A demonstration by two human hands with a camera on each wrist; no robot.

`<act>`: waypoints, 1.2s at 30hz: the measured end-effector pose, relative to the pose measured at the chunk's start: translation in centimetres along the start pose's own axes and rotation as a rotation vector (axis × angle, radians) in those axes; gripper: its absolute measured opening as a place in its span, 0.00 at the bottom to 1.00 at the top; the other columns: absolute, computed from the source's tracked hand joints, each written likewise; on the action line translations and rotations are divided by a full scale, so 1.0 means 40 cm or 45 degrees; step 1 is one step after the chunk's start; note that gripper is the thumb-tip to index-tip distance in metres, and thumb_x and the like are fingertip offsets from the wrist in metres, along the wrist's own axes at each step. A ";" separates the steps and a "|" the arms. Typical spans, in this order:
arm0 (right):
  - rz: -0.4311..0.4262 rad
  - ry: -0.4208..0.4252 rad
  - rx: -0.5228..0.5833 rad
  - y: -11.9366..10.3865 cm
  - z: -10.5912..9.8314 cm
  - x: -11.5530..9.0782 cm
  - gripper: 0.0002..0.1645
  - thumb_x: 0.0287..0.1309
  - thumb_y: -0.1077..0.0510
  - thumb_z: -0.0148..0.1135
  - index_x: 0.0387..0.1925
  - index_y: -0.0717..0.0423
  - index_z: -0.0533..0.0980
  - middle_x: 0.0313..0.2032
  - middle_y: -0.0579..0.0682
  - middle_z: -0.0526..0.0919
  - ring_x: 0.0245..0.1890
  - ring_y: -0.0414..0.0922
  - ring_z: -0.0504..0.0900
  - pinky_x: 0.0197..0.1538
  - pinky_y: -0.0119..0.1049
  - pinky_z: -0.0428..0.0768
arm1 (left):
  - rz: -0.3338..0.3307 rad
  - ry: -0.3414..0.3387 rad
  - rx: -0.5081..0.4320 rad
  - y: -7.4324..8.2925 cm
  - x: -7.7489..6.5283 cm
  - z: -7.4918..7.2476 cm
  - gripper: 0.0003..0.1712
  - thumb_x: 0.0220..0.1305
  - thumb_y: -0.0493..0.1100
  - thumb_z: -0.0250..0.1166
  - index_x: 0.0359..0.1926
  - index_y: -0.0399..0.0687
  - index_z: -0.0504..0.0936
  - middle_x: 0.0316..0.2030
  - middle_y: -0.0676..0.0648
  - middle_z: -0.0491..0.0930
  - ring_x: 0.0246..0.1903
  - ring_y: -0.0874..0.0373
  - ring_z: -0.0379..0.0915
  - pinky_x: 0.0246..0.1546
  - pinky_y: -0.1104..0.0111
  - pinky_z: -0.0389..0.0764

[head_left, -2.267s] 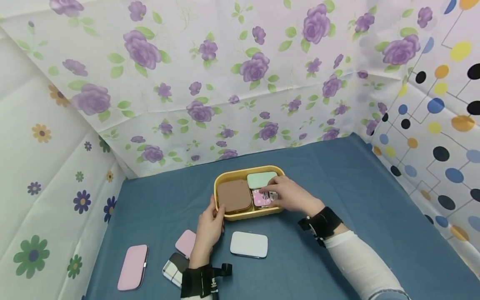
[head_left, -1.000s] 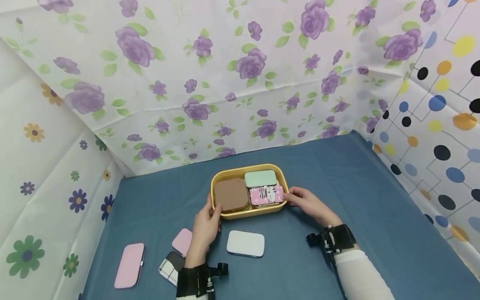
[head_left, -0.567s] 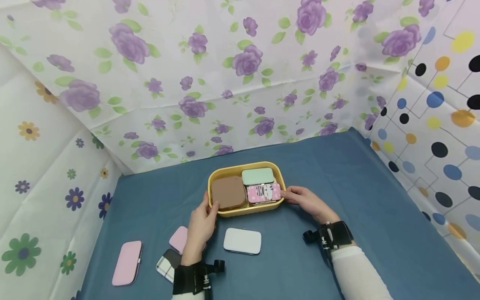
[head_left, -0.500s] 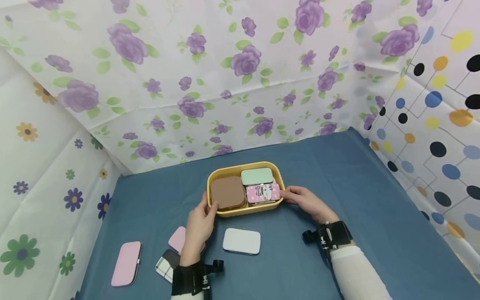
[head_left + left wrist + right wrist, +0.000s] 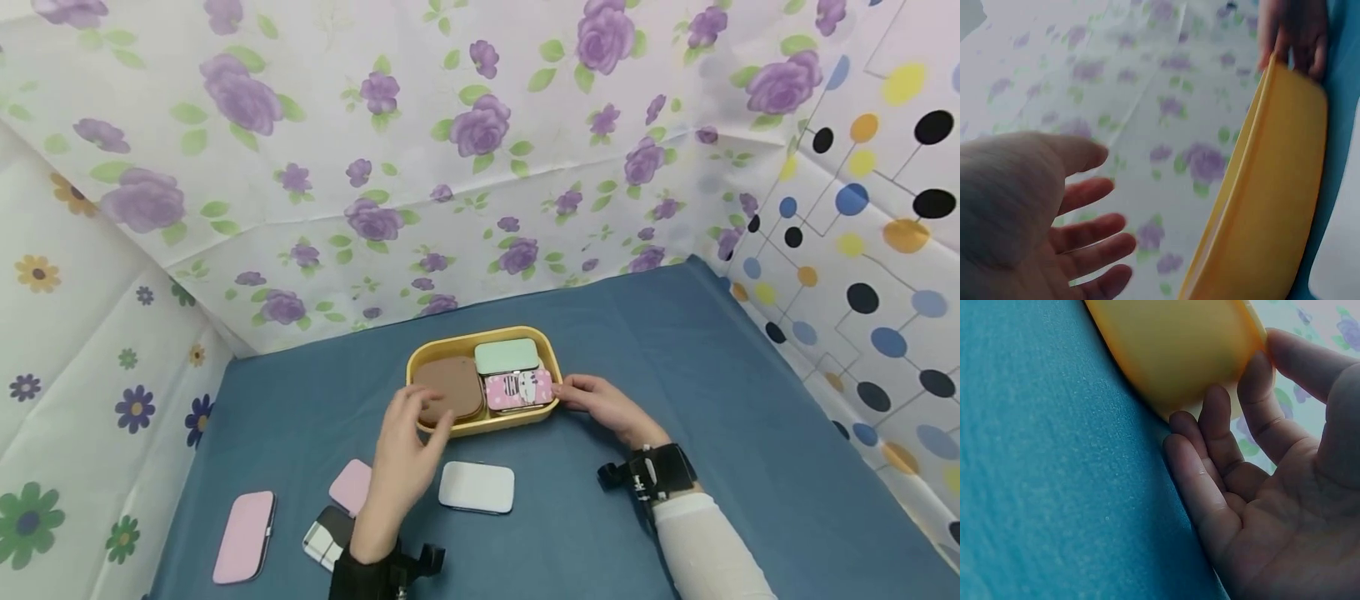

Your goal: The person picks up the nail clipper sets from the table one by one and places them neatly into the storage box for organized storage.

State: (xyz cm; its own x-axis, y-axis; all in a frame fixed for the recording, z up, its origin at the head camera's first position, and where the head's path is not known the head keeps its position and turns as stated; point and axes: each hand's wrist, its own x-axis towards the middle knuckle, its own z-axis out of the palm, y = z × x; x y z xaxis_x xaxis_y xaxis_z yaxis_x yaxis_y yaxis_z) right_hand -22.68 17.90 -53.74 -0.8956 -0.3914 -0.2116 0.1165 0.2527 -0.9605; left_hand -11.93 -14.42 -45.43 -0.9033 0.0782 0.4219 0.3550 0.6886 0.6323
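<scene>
A yellow plastic bin (image 5: 497, 424) stands on the blue cloth, its plain outer wall (image 5: 1275, 175) filling much of the left wrist view. Inside lie a brown square tin (image 5: 457, 385) at the left, a mint green tin (image 5: 506, 357) at the back right, and a pink tin with a cartoon print (image 5: 519, 389) in front of it. My left hand (image 5: 401, 454) hovers over the bin's left end, fingers spread and apart from the rim. At the other end my right hand (image 5: 611, 410) pinches the rim, thumb on top and fingertips (image 5: 1215, 403) against the outer wall.
A white tin (image 5: 477, 487) lies in front of the bin. Further left are a small pink tin (image 5: 351, 485), a black and white checked case (image 5: 326, 537) partly behind my left arm, and a long pink case (image 5: 244, 537). Patterned curtains (image 5: 315, 150) enclose the table.
My right hand moved off the pink tin to the bin's right rim and stayed there. My left hand has let go of the left rim and risen over the brown tin.
</scene>
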 end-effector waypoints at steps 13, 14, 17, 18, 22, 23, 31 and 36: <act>-0.012 -0.031 0.008 -0.012 0.003 -0.008 0.23 0.67 0.40 0.61 0.38 0.58 0.76 0.42 0.53 0.77 0.49 0.50 0.74 0.63 0.46 0.72 | 0.276 -0.643 0.293 0.036 -0.058 0.032 0.30 0.53 0.57 0.77 0.55 0.54 0.79 0.51 0.55 0.75 0.51 0.60 0.71 0.49 0.58 0.76; -0.011 -0.037 0.002 -0.013 0.003 -0.008 0.22 0.68 0.42 0.60 0.38 0.59 0.76 0.42 0.53 0.77 0.49 0.51 0.74 0.63 0.47 0.71 | 0.291 -0.679 0.310 0.033 -0.061 0.033 0.31 0.52 0.57 0.78 0.55 0.54 0.79 0.51 0.55 0.75 0.51 0.60 0.71 0.49 0.58 0.76; -0.006 -0.044 0.005 -0.010 0.002 -0.008 0.20 0.70 0.45 0.59 0.39 0.59 0.76 0.42 0.53 0.77 0.49 0.52 0.74 0.63 0.47 0.71 | 0.301 -0.773 0.343 0.028 -0.068 0.037 0.35 0.49 0.56 0.80 0.58 0.55 0.79 0.53 0.55 0.75 0.52 0.59 0.72 0.49 0.57 0.76; -0.004 -0.047 0.007 -0.008 0.001 -0.007 0.19 0.70 0.45 0.59 0.39 0.60 0.76 0.42 0.53 0.76 0.50 0.52 0.74 0.63 0.48 0.71 | 0.301 -0.797 0.352 0.026 -0.070 0.038 0.37 0.48 0.55 0.81 0.59 0.55 0.79 0.53 0.54 0.75 0.52 0.58 0.72 0.49 0.57 0.76; -0.004 -0.044 0.013 -0.002 0.002 -0.004 0.22 0.68 0.42 0.61 0.39 0.59 0.76 0.42 0.53 0.77 0.49 0.51 0.74 0.63 0.46 0.71 | 0.267 -0.874 0.381 0.016 -0.076 0.044 0.41 0.45 0.50 0.83 0.62 0.55 0.78 0.54 0.52 0.76 0.54 0.56 0.72 0.51 0.54 0.76; -0.005 -0.043 0.014 -0.004 0.003 -0.003 0.22 0.67 0.42 0.61 0.39 0.59 0.76 0.42 0.53 0.77 0.49 0.50 0.75 0.63 0.46 0.72 | 0.256 -0.882 0.389 0.014 -0.076 0.045 0.42 0.44 0.49 0.83 0.62 0.55 0.78 0.55 0.52 0.76 0.54 0.55 0.72 0.51 0.53 0.75; 0.002 -0.039 0.016 -0.009 0.002 0.001 0.25 0.64 0.38 0.62 0.38 0.58 0.76 0.43 0.52 0.78 0.49 0.49 0.76 0.62 0.45 0.73 | 0.122 -0.945 0.407 -0.009 -0.082 0.064 0.47 0.39 0.42 0.84 0.64 0.56 0.77 0.54 0.52 0.73 0.52 0.55 0.68 0.47 0.53 0.75; 0.015 -0.035 0.022 -0.008 -0.002 0.001 0.26 0.63 0.37 0.63 0.40 0.57 0.77 0.44 0.52 0.78 0.50 0.49 0.75 0.62 0.44 0.73 | 0.127 -0.931 0.417 -0.014 -0.079 0.079 0.46 0.39 0.44 0.85 0.64 0.55 0.77 0.49 0.52 0.70 0.48 0.56 0.64 0.41 0.58 0.72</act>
State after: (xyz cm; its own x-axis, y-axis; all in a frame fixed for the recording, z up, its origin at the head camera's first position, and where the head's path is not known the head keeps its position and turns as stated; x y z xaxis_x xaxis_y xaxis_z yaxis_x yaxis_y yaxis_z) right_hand -22.78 17.89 -53.43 -0.8820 -0.4125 -0.2279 0.1348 0.2426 -0.9607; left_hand -10.03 -12.76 -49.18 -0.8403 0.5245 -0.1370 0.4563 0.8208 0.3437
